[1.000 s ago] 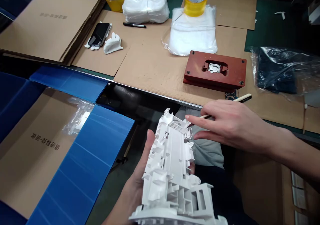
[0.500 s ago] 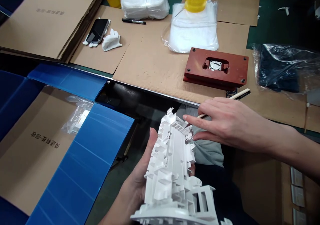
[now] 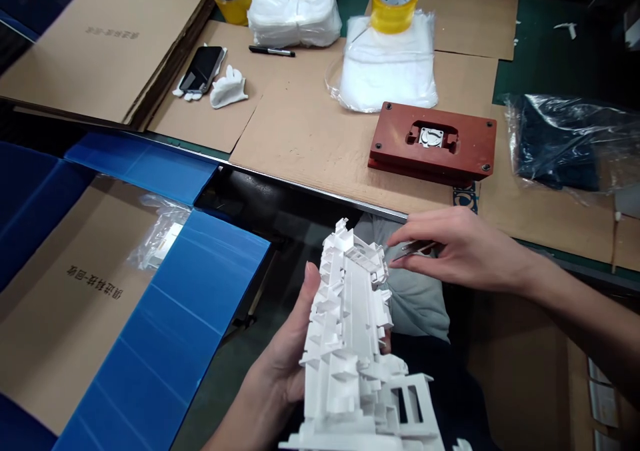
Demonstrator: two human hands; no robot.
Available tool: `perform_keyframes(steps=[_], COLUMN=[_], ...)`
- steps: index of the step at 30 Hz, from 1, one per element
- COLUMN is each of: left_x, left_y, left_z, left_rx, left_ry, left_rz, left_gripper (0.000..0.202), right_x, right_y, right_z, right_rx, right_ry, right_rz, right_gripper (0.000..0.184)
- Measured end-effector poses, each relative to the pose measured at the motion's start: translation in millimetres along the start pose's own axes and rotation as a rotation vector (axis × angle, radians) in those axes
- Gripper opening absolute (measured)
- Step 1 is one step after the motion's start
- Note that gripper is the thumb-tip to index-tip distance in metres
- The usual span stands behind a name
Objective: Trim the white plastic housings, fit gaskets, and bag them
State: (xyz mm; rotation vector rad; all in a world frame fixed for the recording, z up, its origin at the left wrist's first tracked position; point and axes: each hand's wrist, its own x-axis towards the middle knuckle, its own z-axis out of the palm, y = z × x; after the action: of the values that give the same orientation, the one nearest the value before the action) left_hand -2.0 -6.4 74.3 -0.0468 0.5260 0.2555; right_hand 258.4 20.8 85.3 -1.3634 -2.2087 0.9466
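Observation:
A long white moulded plastic part (image 3: 345, 344), full of ribs, clips and square openings, slants up from the bottom of the view. My left hand (image 3: 287, 351) is closed round it, thumb along the left side, with fingertips just showing on the right. Beside the part's upper right end is my right hand (image 3: 450, 247), pinching a slim pen-like tool (image 3: 420, 246). Only a short, dark metallic stretch of this tool shows between thumb and fingers; its kind is unclear. The right fingertips are close to the part's edge; whether they touch it I cannot tell.
A red-brown fixture block (image 3: 435, 143) with a metal insert lies on the cardboard-covered table. Behind it are yellow tape (image 3: 394, 19), white bags (image 3: 387, 71), a marker (image 3: 273, 51), a phone (image 3: 201, 69) and a glove (image 3: 229, 89). A blue box (image 3: 165, 331) stands open at left.
My right hand has turned and drawn back slightly right from the part; the tool's cream handle, pointing up right before, is now hidden. The white part has shifted a little to the right.

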Motion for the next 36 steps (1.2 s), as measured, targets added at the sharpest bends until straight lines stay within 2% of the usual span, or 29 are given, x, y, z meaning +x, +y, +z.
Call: perform_keyframes(steps=[2, 4, 7, 10, 14, 18, 21, 23, 25, 27, 31, 36], left_x=[1.7, 4.1, 8.4, 12.0, 13.8, 15.2, 17.6, 19.4, 20.6, 20.0, 12.3, 13.4], left_y=[0.6, 0.3, -1.4, -1.6, 5.5, 15.7, 20.0, 21.3, 21.8, 21.4, 22.7, 36.0], left_z=[0.5, 1.3, 2.1, -0.5, -7.1, -11.9, -15.0, -17.0, -19.0, -21.4, -29.9, -39.8], left_rx=[-0.058, -0.095, -0.07, -0.09, -0.122, -0.006, 0.047, 0.065, 0.069, 0.051, 0.024, 0.118], left_ry=[0.026, 0.065, 0.139, 0.186, 0.102, 0.027, -0.012, -0.039, -0.073, -0.115, -0.092, -0.08], left_rz=[-0.017, 0.005, 0.042, 0.067, 0.078, 0.138, 0.174, 0.178, 0.179, 0.167, 0.133, 0.014], left_gripper=[0.085, 0.08, 0.072, 0.065, 0.064, 0.068, 0.067, 0.067, 0.067, 0.067, 0.062, 0.061], right_x=[2.5, 5.8, 9.8, 8.5, -5.7, -28.0, -43.7, -53.3, -63.6, -76.2, -115.0, -172.8], right_y=[-2.4, -5.8, -7.2, -2.4, 8.0, 17.2, 24.0, 31.5, 44.4, 63.1, 106.4, 138.3], right_z=[10.6, 22.6, 35.3, 36.1, 29.2, 30.7, 32.4, 28.7, 20.6, 9.8, -14.2, -30.3], right_rx=[0.185, 0.273, 0.233, 0.227, 0.281, 0.26, 0.225, 0.166, 0.1, 0.003, -0.252, -0.366], right_ry=[0.035, 0.033, 0.021, 0.079, 0.198, 0.331, 0.375, 0.38, 0.412, 0.507, 0.748, 0.883], right_rz=[0.107, 0.199, 0.239, 0.248, 0.42, 0.543, 0.601, 0.623, 0.657, 0.713, 0.931, 1.15], right_gripper=[0.016, 0.016, 0.012, 0.012, 0.023, 0.036, 0.047, 0.05, 0.042, 0.033, 0.037, 0.031])
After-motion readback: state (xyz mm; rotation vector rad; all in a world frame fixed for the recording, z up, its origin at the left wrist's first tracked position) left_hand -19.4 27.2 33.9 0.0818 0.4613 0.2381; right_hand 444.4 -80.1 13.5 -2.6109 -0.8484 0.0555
